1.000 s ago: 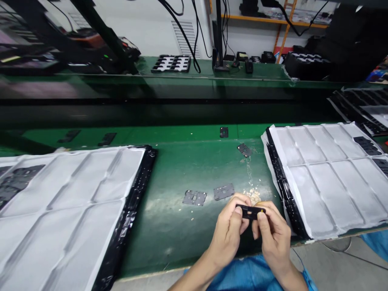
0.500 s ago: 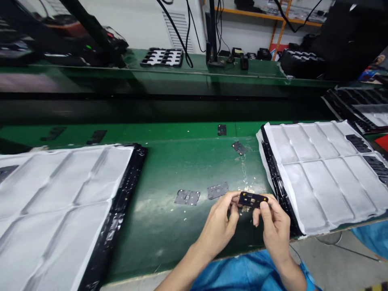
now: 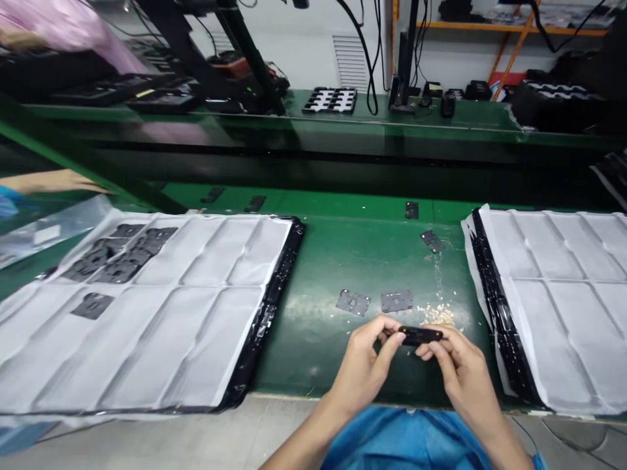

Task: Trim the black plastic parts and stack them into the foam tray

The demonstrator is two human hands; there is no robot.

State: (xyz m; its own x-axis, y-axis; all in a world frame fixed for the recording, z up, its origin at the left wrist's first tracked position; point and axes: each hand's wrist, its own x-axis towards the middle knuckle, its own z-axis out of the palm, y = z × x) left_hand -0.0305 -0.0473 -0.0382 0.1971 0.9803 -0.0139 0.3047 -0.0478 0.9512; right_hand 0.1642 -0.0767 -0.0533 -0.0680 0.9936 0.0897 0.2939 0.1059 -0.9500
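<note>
A small black plastic plate with yellow spots (image 3: 420, 336) is held level over the green bench, close to its front edge. My left hand (image 3: 368, 358) pinches its left end between thumb and fingers. At the other end, my right hand (image 3: 458, 365) grips it with thumb and fingertips. Just beyond my hands lie two flat dark plates, a left one (image 3: 353, 302) and a right one (image 3: 396, 301). Tiny pale scraps (image 3: 439, 314) are heaped on the bench behind my right hand.
A white-lined tray stack with several dark plates (image 3: 196, 333) stands left, another white-lined stack (image 3: 568, 313) right. More dark plates (image 3: 432, 241) lie farther back. A green post (image 3: 93, 163) slants across the left. Another person's arm (image 3: 53, 181) reaches in beside it.
My view has swung left, bringing the left tray's plates and another person's arm into sight. The held plate is now turned more edge-on, and my left thumb has come onto its near side.
</note>
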